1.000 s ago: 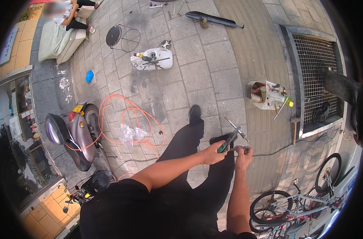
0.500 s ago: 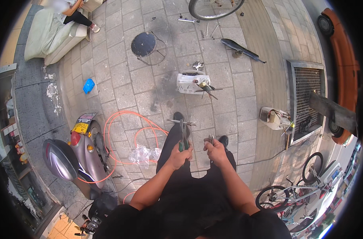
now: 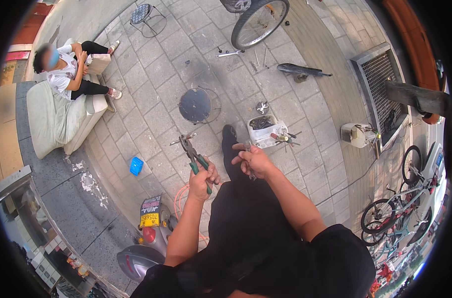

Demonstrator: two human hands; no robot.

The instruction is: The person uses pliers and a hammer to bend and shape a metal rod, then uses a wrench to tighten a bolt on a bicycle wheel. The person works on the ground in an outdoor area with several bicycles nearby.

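Observation:
My left hand (image 3: pixel 202 183) is closed round the green handles of a pair of pliers (image 3: pixel 186 148). In the pliers' jaws sits a short thin metal rod (image 3: pixel 175 142), held out over the paving. To its right, my right hand (image 3: pixel 258 163) has a small metal wrench (image 3: pixel 252 176) lying across it; the wrench's ends show above and below the fingers, and some fingers are partly stretched. Just beyond that hand stands a white plastic tool container (image 3: pixel 262 142) with several tools in it and screwdriver handles sticking out at its right side.
Ahead stands a round black stool (image 3: pixel 194 105). A blue plastic box (image 3: pixel 136 166), a scooter (image 3: pixel 155 233) and an orange hose (image 3: pixel 178 199) are at left. A person (image 3: pixel 64 74) sits on a pale sofa (image 3: pixel 44 116). A bicycle wheel (image 3: pixel 237 27) and another wrench (image 3: pixel 229 53) lie farther off.
My view has swung left, and my legs have shifted. The pliers with the rod have moved left, away from my right hand. My right hand's fingers have loosened somewhat.

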